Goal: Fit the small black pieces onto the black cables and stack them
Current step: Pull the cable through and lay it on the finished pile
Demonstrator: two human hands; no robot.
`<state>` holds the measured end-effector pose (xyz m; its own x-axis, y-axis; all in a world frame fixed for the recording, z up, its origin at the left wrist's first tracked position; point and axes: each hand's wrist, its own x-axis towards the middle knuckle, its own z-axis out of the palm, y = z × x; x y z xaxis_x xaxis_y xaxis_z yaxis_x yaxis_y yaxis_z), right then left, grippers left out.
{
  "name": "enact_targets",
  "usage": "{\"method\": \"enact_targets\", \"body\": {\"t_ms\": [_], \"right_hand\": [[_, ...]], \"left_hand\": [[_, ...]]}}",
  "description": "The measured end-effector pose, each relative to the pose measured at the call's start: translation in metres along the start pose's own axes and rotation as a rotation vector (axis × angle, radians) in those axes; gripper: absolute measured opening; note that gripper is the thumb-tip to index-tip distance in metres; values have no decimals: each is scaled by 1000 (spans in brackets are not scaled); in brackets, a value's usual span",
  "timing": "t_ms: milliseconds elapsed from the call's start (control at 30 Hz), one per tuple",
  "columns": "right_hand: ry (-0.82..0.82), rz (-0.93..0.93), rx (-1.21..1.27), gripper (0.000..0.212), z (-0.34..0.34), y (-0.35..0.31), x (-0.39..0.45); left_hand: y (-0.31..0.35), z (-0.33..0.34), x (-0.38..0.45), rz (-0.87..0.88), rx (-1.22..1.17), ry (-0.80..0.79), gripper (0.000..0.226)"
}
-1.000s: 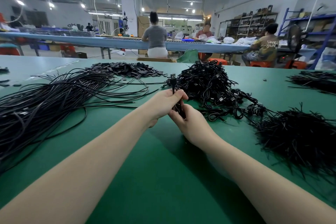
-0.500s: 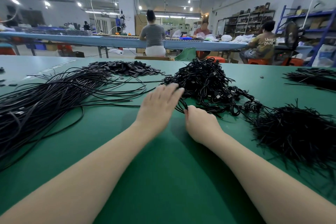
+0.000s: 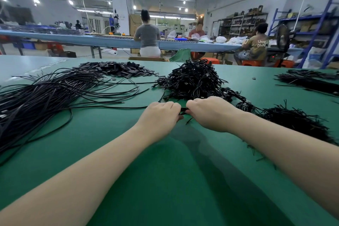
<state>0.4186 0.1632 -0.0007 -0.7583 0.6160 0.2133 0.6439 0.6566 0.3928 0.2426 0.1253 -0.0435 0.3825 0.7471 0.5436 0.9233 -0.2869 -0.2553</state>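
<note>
Cable (image 3: 117,107) runs leftward from my left hand (image 3: 161,115); both hands grip a small black piece (image 3: 184,109) between them, right hand (image 3: 211,113) just beside it.

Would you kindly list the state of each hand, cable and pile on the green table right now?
Left hand: fingers curled, gripping a cable end.
Right hand: fingers curled, gripping the same black bit.
Held cable: lying on the table, running left from the hands.
Loose cables: spread out at left.
Small pieces: heaped at the back.
Finished pile: tangled mound behind the hands.
Table: green, bare in front.
</note>
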Motion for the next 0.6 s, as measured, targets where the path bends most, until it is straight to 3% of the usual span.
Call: {"method": "enact_targets", "body": {"t_ms": [267,367,433,533,600], "right_hand": [[-110,12,48,34,-12,4,-9],[-185,169,195,51,-32,34,-6],[-238,330,143,54,-49,70,-13],[-511,508,-172,54,-67,120,-35],[-696,563,-174,49,-66,134,-49]], "left_hand": [[15,-8,3,13,23,74,18],[8,1,-3,-209,-139,-16,22],[-3,11,-8,-401,-369,-7,31],[-8,14,-8,-560,-594,37,36],[-8,14,-6,-574,-591,38,37]]}}
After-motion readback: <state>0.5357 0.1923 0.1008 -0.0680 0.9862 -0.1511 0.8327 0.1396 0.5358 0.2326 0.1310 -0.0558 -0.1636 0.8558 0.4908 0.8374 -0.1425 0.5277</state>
